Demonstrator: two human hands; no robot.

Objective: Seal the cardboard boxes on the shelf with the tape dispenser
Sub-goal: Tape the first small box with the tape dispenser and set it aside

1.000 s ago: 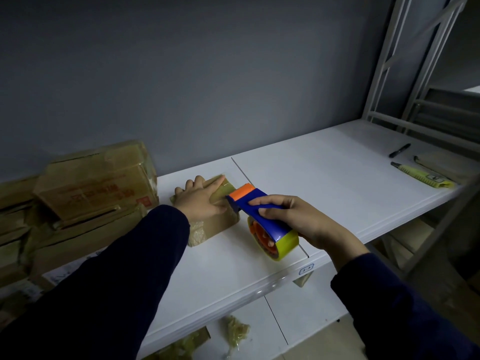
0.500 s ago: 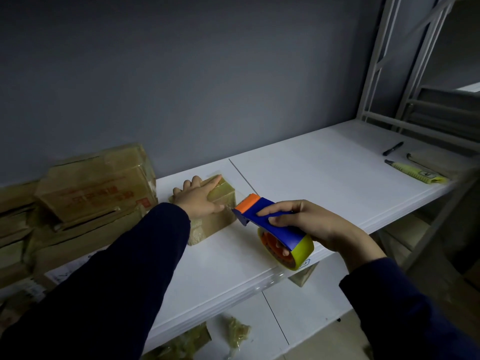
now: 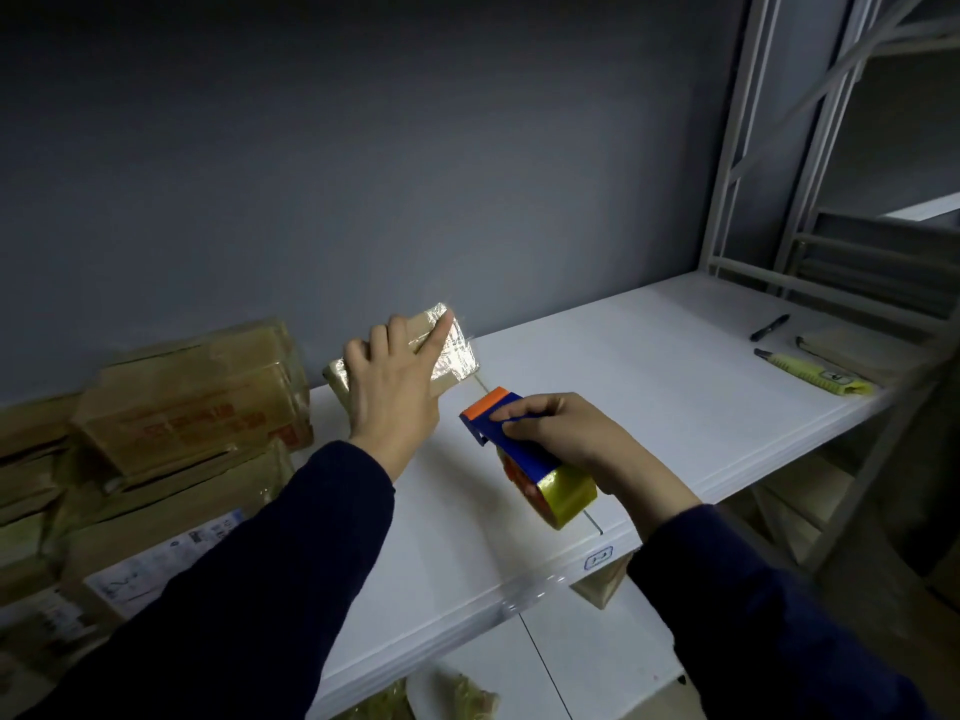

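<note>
Logging: I see left hand [image 3: 395,392] gripping small tape-glossed cardboard box [image 3: 457,350]; right hand [image 3: 571,439] curls round blue-orange tape dispenser [image 3: 519,449] just right of it, over smooth white shelf [image 3: 649,366], grey wall [image 3: 363,174] behind.

Small taped box [image 3: 453,350]: near half covered by the left hand [image 3: 395,394], underside unseen. Stacked cardboard boxes [image 3: 192,407]: cut off by the left edge, red print and white label blurred, unreadable. Tape dispenser [image 3: 524,454]: far side and part of the roll hidden by the right hand [image 3: 576,439]; shelf-edge tag [image 3: 598,558] too small to read.
</note>
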